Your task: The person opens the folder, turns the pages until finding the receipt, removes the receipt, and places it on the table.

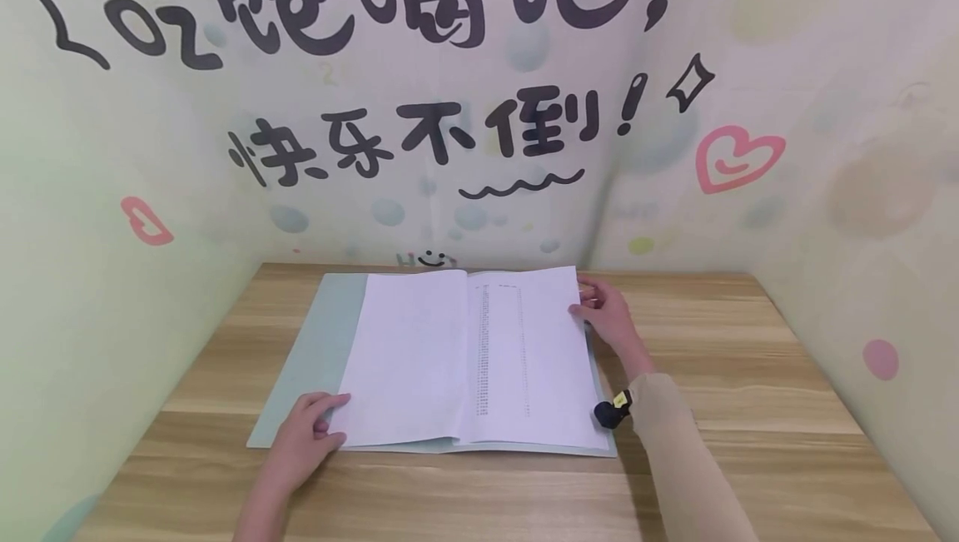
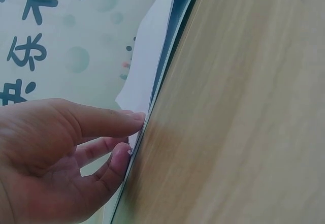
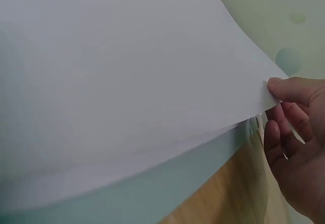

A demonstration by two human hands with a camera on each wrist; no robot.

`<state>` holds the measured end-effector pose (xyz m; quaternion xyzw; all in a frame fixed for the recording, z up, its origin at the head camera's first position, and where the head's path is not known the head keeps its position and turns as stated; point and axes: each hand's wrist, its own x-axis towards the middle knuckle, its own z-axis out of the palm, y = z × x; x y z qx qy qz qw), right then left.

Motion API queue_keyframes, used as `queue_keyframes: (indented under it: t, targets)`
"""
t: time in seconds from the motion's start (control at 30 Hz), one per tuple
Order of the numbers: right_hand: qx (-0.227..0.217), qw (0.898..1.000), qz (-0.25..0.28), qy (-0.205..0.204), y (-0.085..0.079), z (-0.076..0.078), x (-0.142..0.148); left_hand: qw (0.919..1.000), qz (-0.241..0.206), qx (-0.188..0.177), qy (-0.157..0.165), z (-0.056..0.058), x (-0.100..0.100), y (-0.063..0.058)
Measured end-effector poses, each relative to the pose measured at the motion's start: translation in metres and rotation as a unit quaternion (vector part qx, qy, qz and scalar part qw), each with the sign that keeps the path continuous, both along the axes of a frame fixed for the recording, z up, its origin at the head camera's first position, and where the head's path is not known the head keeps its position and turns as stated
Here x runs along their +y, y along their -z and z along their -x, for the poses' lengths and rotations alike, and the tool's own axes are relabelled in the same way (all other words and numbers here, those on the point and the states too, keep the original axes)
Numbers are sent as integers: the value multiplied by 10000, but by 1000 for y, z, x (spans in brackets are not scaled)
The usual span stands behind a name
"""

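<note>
A booklet of white pages with a pale blue-green cover (image 1: 313, 350) lies open on the wooden table. Its left page (image 1: 404, 359) looks blank; the right page (image 1: 558, 367) bears columns of small print, too fine to read. At the left page's lower outer edge, the fingertips of my left hand (image 1: 303, 440) rest on the paper, thumb and fingers apart. My right hand (image 1: 608, 313) pinches the right page near its upper outer corner. In the right wrist view, the right thumb lies on top of this lifted sheet (image 3: 152, 71), with the other fingers below the corner.
The wood-grain table (image 1: 749, 384) extends around the booklet on both sides and in front. Behind it stands a pale wall (image 1: 360, 234) with large dark characters and pink hearts. A small black device (image 1: 610, 414) is strapped at the right wrist.
</note>
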<state>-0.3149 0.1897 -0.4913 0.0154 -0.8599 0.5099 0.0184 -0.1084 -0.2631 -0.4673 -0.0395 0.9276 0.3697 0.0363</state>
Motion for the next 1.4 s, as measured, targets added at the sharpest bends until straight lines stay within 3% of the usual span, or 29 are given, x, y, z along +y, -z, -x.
queue_keyframes:
  t: [0.3,0.57,0.87,1.23,1.4]
  targets:
    - [98,9994,318,-73,-5,-3,2,10000,-27,18,1,0,0,-1]
    - [14,9997,44,-233,-12,-5,2,10000,-9,-25,-37,-3,-2,1]
    - [467,9981,183,-350,-21,-1,1,9999,-120,-44,-30,-2,-2,1]
    - [660,9966,11,-499,-30,-1,1,10000,-36,8,-16,-1,1,-1]
    - [991,9931,-103,-614,-39,-3,0,10000,-6,-23,-14,0,1,0]
